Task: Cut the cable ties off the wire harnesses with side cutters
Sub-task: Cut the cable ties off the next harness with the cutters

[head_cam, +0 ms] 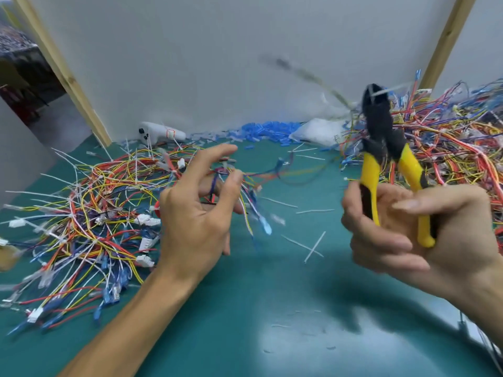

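While right hand (416, 227) grips cutters (381, 148) (upright), wires (81, 213) sprawl.

Side cutters (386, 148): dull dark metal head, glossy yellow plastic grips with black inlays. Table mat (245, 308): smooth teal, slight sheen at lower right of frame. Wires (89, 213): shiny coloured plastic insulation, white plastic connectors. Cut ties (313, 247): pale plastic. Frame posts (62, 69): bare wood. Wall panel (217, 50): matt white.

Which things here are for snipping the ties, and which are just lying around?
For the job: yellow cutters in the right hand; wires in the left hand; wire piles.
Lying about: white gadget, blue bits, plastic bag.
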### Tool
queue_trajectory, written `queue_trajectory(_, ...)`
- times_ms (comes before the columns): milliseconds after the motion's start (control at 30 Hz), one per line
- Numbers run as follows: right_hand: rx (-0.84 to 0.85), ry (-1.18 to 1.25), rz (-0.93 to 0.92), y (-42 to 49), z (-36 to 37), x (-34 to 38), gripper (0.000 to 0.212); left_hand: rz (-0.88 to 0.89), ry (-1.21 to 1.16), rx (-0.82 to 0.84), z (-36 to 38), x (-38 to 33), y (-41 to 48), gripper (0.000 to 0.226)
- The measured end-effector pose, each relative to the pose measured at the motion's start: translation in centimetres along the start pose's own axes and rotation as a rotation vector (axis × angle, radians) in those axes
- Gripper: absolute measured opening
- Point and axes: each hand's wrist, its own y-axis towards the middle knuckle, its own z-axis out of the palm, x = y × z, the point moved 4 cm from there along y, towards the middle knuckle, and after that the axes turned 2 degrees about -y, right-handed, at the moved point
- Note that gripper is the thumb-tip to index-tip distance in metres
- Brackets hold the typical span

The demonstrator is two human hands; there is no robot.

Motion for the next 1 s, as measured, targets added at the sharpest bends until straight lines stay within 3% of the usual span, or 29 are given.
queue_trajectory(67, -0.223, -0.021, 0.023, 0.7, -0.6, 1.8, 0.036, -0.048, -0.052, -0.028, -0.3, 0.1, 0.2, 0.021)
queue_trajectory(200, -0.558, -0.095, -0.118, -0.5, -2.7, 2.0, 0.032, -0.142, -0.255, -0.019, -0.4, 0.1, 0.0, 0.029)
queue_trajectory(367, -0.691, -0.2, -0.01, -0.5, -3.4, 1.5, 0.028, -0.041, -0.198, -0.14, -0.5, -0.2, -0.5, 0.033)
queue_trajectory(467, -0.657, -0.349, 0.004, -0.2, -3.0, 1.4, 0.033, 0.052, 0.006, -0.217, -1.3, -0.2, 0.0, 0.038)
queue_trajectory(567, -0.602, -0.647, -0.018, 0.1, -2.1, 1.3, 0.029, 0.137, 0.313, -0.245, -1.7, -0.3, 0.4, 0.045)
queue_trajectory(767, -0.533, -1.72, -0.098, 0.0, -0.6, 0.9, 0.026, 0.327, 0.505, -0.292, -2.3, -1.8, 0.3, 0.04)
queue_trajectory(1000, -0.529, -1.817, -0.128, 0.2, -0.6, 0.9, 0.033, 0.393, 0.559, -0.358, -2.9, -2.8, 0.4, 0.052)
